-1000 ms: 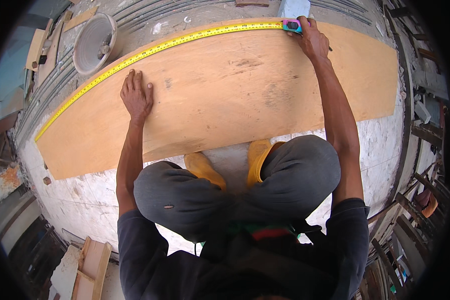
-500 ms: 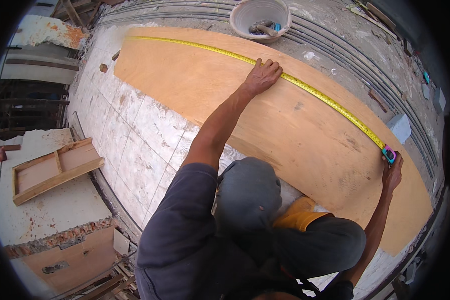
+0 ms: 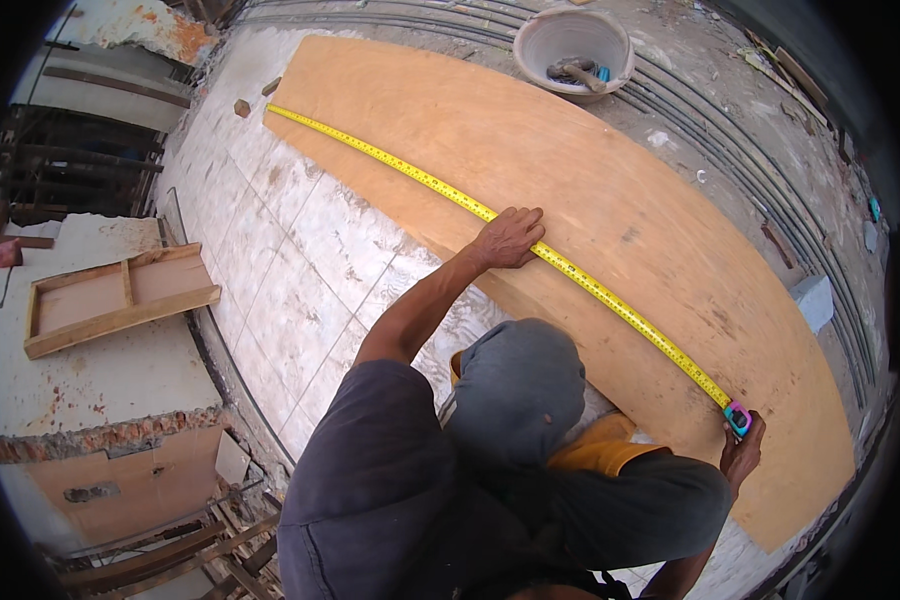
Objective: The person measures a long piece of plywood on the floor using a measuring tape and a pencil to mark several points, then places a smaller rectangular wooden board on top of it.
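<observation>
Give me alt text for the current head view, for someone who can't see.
A person's left hand lies over a yellow tape measure stretched across a large wooden board; the right hand holds its pink-and-teal case. A pale bucket stands beyond the board.

The tape measure (image 3: 738, 419) has a small pink and teal case with a dark middle, lying near the right end of a large, light-brown wooden board (image 3: 580, 170). Its yellow strip, drawn far out, runs lengthwise to the board's left edge; whether it touches throughout is hard to tell. The board lies flat, with dark scuffs toward the right.
</observation>
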Tool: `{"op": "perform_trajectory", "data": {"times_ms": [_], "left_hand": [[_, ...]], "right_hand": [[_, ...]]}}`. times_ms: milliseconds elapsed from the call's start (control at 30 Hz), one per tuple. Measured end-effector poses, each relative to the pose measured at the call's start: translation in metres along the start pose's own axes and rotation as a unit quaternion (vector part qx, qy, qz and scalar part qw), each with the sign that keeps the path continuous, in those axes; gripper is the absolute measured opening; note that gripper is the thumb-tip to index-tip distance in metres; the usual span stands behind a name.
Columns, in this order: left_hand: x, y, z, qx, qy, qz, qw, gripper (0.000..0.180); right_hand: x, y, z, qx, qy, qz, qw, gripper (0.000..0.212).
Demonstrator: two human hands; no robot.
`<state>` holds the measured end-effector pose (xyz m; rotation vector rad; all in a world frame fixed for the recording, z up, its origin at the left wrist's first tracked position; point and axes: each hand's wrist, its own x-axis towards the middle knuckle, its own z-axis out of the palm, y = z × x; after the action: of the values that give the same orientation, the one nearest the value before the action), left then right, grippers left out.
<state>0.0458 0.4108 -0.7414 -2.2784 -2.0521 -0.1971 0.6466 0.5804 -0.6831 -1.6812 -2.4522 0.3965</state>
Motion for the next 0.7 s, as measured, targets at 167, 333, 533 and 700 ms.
{"op": "perform_trajectory", "data": {"times_ms": [167, 333, 533, 700], "left_hand": [[-0.023, 0.014, 0.008, -0.011, -0.002, -0.013, 1.0, 0.043], [-0.037, 0.025, 0.009, -0.011, -0.01, -0.011, 1.0, 0.042], [-0.051, 0.029, 0.012, 0.005, -0.024, -0.025, 0.999, 0.044], [-0.057, 0.03, 0.016, -0.029, -0.002, -0.034, 0.999, 0.041]], "right_hand": [[-0.027, -0.008, -0.002, 0.013, -0.036, 0.024, 0.999, 0.045], [-0.04, -0.007, 0.004, 0.032, -0.03, 0.049, 0.998, 0.047], [-0.051, -0.002, 0.014, 0.045, -0.039, 0.045, 0.997, 0.049], [-0.055, -0.002, 0.018, 0.062, -0.055, 0.043, 0.996, 0.05]]}}
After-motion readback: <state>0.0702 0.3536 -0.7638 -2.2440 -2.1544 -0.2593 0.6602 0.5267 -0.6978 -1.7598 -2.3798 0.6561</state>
